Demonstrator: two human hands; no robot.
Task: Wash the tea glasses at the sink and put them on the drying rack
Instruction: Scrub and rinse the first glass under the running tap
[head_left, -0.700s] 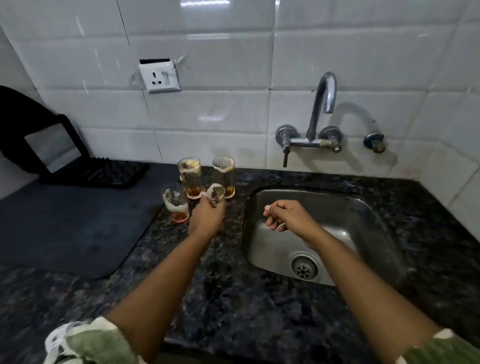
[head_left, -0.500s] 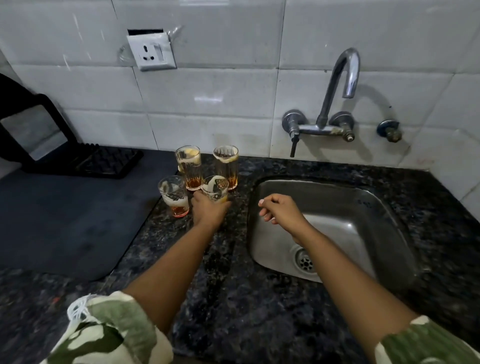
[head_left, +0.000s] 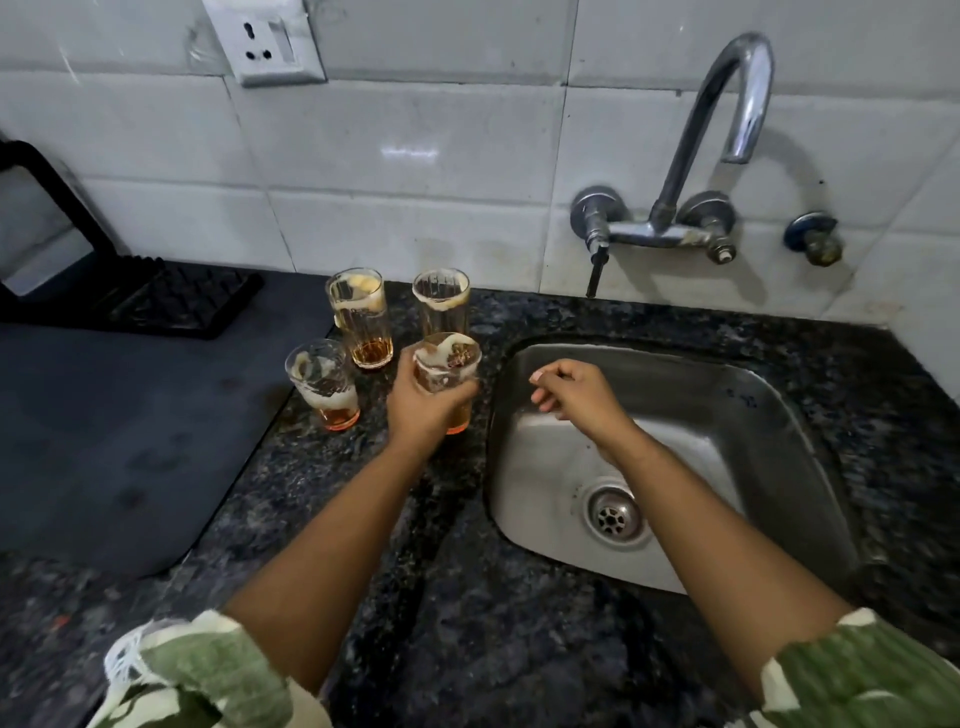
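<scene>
Several tea glasses with foam and amber dregs stand on the dark granite counter left of the steel sink (head_left: 769, 410). My left hand (head_left: 423, 408) is wrapped around the nearest tea glass (head_left: 448, 358), close to the sink's left rim. Behind it stand a back-left glass (head_left: 359, 317) and a back-right glass (head_left: 441, 301); a front-left glass (head_left: 323, 382) is beside my hand. My right hand (head_left: 574, 392) hovers over the sink basin with fingers loosely curled, holding nothing. A black drying rack (head_left: 171, 301) lies at the back left.
A chrome tap (head_left: 727, 119) is mounted on the white tiled wall above the sink, with a handle (head_left: 595, 260) hanging down. The drain (head_left: 613, 517) sits low in the basin. A dark mat (head_left: 104, 426) covers the counter on the left. A wall socket (head_left: 267, 44) is above.
The view has moved closer and downward. My left hand still grips the nearest glass, which now sits slightly nearer the sink rim. My right hand stays over the basin.
</scene>
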